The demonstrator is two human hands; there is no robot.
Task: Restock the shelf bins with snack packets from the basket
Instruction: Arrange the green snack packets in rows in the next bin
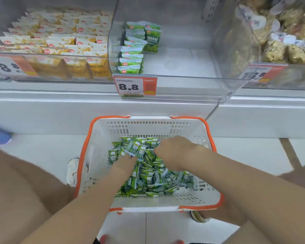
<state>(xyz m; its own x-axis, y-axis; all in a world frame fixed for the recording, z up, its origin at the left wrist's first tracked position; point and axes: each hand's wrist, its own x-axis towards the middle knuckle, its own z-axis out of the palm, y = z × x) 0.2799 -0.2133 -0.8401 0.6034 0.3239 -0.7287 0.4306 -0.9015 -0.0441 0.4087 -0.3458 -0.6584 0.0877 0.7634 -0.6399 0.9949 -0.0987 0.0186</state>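
Both arms reach into basket (pixel 209 138) on floor. R hand (pixel 174 152) curls round a clump of green pkts (pixel 148 173); L hand (pixel 125 164) fingertips buried in pile, grip can't tell. Early days, I'd say: mid bin (pixel 183 55) holds one row (pixel 132 50) at left, rest bare; basket well stocked. Yellow bin (pixel 51 37) left, brown snacks (pixel 289 41) right look full. Clear bin front w/ price tag (pixel 135 84) to lift over.

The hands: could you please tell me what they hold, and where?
The right hand grips a bunch of green packets from above; the left hand presses its side.
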